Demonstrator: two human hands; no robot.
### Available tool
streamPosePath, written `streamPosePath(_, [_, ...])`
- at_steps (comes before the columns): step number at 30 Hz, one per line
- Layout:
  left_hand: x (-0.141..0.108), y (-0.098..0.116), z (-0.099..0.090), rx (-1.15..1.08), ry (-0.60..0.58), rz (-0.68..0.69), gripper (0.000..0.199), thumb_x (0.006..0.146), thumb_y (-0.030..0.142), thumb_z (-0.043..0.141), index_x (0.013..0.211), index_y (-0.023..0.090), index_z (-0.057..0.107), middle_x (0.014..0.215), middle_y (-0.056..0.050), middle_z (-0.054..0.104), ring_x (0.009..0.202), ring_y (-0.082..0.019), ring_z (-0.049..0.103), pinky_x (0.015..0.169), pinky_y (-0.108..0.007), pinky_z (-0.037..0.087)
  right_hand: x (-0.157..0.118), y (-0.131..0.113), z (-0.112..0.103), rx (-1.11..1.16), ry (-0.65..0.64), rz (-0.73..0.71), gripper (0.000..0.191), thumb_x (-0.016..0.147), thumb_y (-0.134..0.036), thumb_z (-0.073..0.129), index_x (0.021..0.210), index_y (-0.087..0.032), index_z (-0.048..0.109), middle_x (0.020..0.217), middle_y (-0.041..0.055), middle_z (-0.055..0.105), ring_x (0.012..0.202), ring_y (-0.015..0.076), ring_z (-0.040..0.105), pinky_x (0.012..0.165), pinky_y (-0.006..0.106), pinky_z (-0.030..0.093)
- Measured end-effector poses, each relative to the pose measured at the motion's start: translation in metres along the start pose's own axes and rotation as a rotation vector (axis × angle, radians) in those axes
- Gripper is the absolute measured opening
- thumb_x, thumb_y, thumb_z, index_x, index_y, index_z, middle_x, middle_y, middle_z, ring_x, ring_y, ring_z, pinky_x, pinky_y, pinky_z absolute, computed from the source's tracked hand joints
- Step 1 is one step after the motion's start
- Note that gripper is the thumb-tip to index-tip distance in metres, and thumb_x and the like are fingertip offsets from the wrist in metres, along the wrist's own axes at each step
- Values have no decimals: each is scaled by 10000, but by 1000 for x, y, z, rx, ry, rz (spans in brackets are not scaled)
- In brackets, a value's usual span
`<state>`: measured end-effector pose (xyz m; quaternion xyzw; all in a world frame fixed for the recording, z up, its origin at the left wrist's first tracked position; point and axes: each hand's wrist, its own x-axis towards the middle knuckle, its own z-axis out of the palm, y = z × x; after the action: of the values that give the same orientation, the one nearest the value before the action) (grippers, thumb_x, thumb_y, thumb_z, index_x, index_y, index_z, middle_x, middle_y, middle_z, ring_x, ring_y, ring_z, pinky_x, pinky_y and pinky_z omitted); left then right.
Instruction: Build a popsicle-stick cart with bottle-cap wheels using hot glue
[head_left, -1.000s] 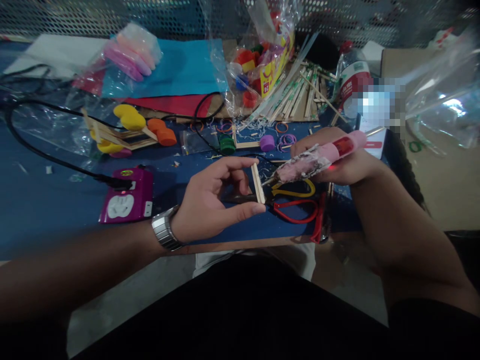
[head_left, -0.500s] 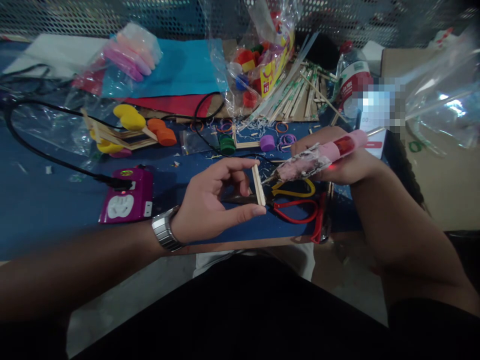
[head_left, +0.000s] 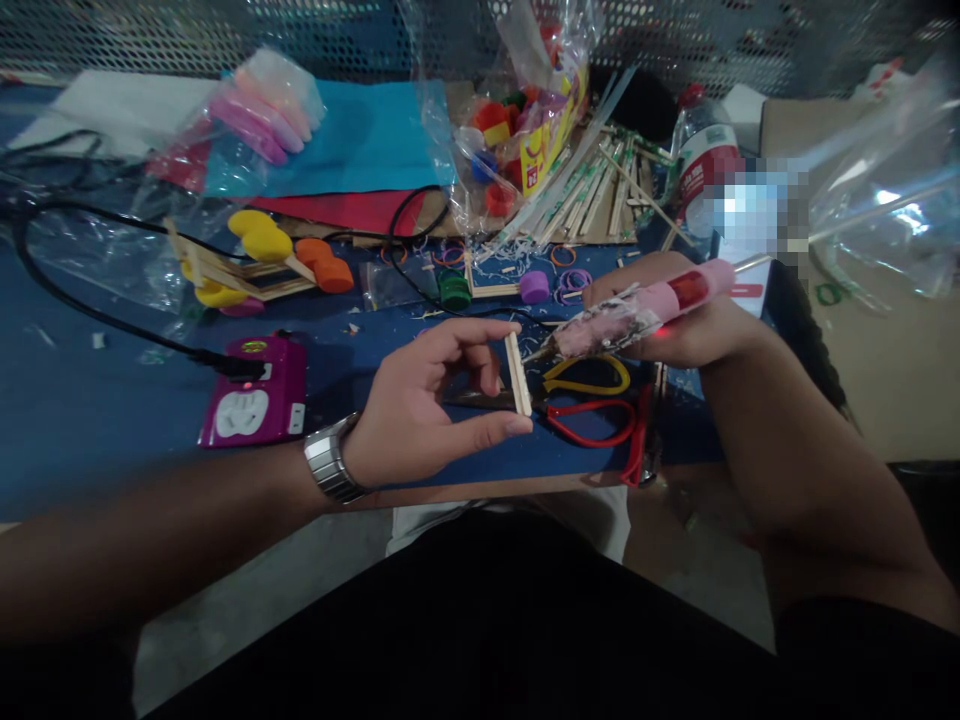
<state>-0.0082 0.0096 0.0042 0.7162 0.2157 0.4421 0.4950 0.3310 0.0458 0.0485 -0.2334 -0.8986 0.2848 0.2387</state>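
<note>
Between thumb and forefinger, my left hand (head_left: pixel 420 400) pinches a short piece made of wooden sticks (head_left: pixel 518 374), which lie side by side and stand nearly upright. My right hand (head_left: pixel 690 325) is wrapped round a pink hot glue gun (head_left: pixel 645 308), whose front is crusted with white strands. A clear glue stick (head_left: pixel 752 262) pokes from its rear end. The nozzle (head_left: pixel 543 351) points left and sits close to the upper part of the stick piece; whether it touches, I cannot tell. Scissors with red and yellow handles (head_left: pixel 592 422) lie beneath my hands.
A purple power adapter (head_left: pixel 259 390) with a black cable plugged in sits at the left. Farther back are a stick frame with yellow and orange caps (head_left: pixel 262 265), a bag of bottle caps (head_left: pixel 499 150), many wooden sticks (head_left: pixel 592 200), a bottle (head_left: pixel 705 150) and a lit phone (head_left: pixel 742 270).
Almost nothing differs. The glue gun's nozzle has shifted very slightly along the stick piece, and both hands keep their grip.
</note>
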Motion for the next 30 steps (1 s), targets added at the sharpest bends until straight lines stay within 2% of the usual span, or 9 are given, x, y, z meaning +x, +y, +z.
streamPosePath(2, [0,0,0,6,-4,11,697,829,311,1091,1451,240,785,884,11,717,813,-145,715,770,-255,648,0,0,0,30,24,-8,270,1166,-432,729,1122,-173,792,998,26,788,852,140,749,755,255,588])
streamPosePath(7, [0,-1,0,-10,-7,42,731,817,297,1101,1475,267,783,891,13,715,815,-146,723,768,-254,661,-2,5,1,81,41,-49,258,1127,-418,792,1248,-194,826,1095,52,845,998,197,823,894,298,668])
streamPosePath(11, [0,-2,0,20,-12,46,716,844,334,1083,1488,268,777,892,3,717,813,-154,721,764,-267,667,-1,5,1,86,49,-74,189,1084,-274,824,1263,-220,854,1165,58,882,1052,201,858,942,294,688])
streamPosePath(15, [1,-3,-1,37,-25,90,723,860,330,1070,1512,263,763,894,14,710,809,-143,719,763,-252,665,2,2,1,50,57,-100,219,1050,-169,811,1252,-230,870,1167,54,898,1090,200,873,977,289,692])
streamPosePath(24, [0,-1,0,24,-4,65,751,809,311,1108,1487,263,787,886,14,718,801,-142,711,776,-258,653,2,1,-1,76,40,-37,243,1065,-204,807,1295,-218,882,1222,84,911,1141,216,880,1015,300,706])
streamPosePath(30, [0,-1,-1,24,-16,43,758,810,336,1105,1493,270,783,887,4,727,798,-157,710,772,-287,664,3,1,-1,60,60,-64,251,1064,-192,801,1293,-243,890,1228,67,919,1146,218,890,1010,312,716])
